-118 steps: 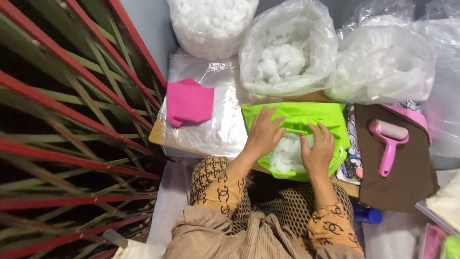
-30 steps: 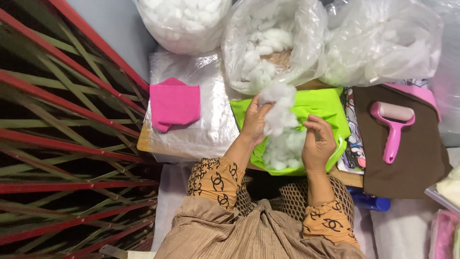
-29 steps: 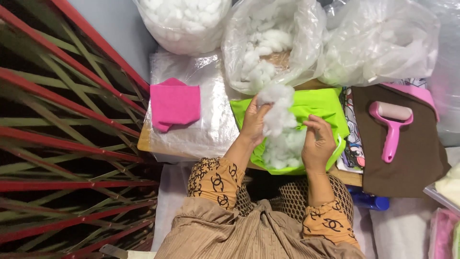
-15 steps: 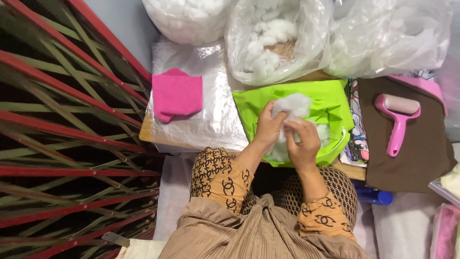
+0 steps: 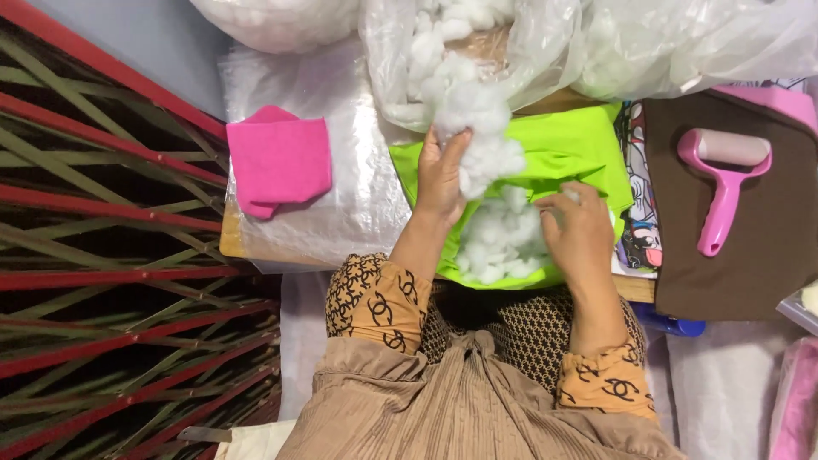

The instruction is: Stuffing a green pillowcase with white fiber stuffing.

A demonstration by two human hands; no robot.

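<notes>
Hiding green cover (image 5: 588,149), white stuffing (image 5: 498,238), bags cropped

Stuffing (image 5: 490,153): white.
Cover (image 5: 571,149): lime green.
Folded cloth (image 5: 279,160): pink.
Lint roller (image 5: 724,183): pink.
Sleeves (image 5: 379,298): orange, black-patterned.

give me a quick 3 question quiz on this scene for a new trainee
1. True or false: the left hand holds a clump of white stuffing.
2. What lies on the brown mat? A) scissors B) a pink lint roller C) a spool
3. Fill in: the right hand rests on the ____ fabric cover.

Key:
1. True; the clump is raised above the cover, near the open clear bag.
2. B.
3. Lime green; more stuffing sits in it beside that hand. A folded pink cloth lies apart to the left.
</notes>
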